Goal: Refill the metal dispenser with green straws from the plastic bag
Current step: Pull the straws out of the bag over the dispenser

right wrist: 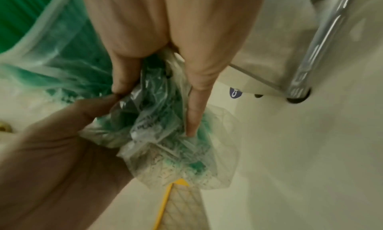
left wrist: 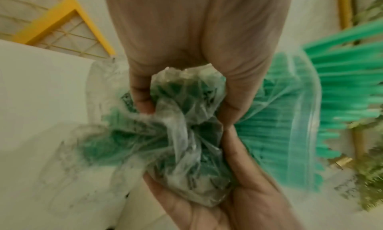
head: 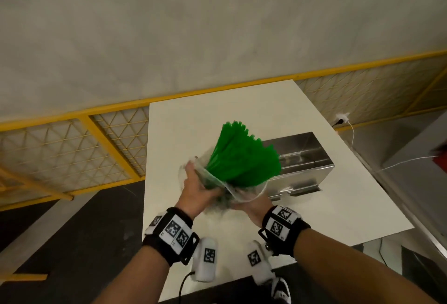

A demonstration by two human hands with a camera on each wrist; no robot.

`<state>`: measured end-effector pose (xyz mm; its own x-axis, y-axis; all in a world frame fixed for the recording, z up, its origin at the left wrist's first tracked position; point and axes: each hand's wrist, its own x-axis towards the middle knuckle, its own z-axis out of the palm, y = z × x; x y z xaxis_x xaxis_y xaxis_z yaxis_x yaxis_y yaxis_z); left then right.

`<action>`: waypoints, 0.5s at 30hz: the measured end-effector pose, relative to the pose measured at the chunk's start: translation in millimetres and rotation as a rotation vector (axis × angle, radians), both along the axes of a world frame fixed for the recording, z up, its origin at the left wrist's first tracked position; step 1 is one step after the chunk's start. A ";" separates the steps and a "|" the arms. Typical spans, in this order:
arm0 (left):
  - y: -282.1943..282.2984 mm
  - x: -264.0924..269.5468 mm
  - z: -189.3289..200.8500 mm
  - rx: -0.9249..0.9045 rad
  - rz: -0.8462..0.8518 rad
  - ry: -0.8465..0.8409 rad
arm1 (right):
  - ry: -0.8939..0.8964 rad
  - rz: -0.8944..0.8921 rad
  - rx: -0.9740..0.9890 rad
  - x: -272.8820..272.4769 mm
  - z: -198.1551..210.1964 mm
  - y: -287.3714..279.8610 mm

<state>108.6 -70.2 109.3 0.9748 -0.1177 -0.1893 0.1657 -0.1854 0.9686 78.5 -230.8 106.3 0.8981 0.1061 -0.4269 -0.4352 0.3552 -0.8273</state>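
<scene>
A thick bundle of green straws [head: 239, 156] fans up and away out of a crumpled clear plastic bag [head: 238, 192], held above the white table [head: 338, 207]. My left hand [head: 205, 190] grips the bag's bunched lower end from the left; in the left wrist view its fingers [left wrist: 143, 99] curl round the plastic [left wrist: 186, 94]. My right hand [head: 244, 207] holds the same bunched end from below and to the right, fingers [right wrist: 193, 112] pressed into the bag [right wrist: 157, 127]. Just behind and right of the straws, the metal dispenser [head: 302, 163] stands with its top open.
A yellow mesh fence [head: 72, 149] runs behind and left of the table. A white plug with a cable [head: 342, 118] lies past the table's right edge. The table's near edge is close to my wrists, with dark floor [head: 84, 231] to the left.
</scene>
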 end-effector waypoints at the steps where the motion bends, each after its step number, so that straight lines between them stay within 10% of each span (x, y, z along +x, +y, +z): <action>1: -3.9 7.3 9.9 0.016 0.005 -0.012 | -0.025 -0.017 0.077 6.7 1.9 -0.9; 8: -52.2 33.2 37.0 0.930 -0.308 -0.222 | 0.221 0.047 0.412 33.3 26.2 -31.8; 15: -106.6 49.8 57.2 1.437 -0.414 -0.122 | 0.225 0.117 0.246 43.9 26.7 -78.7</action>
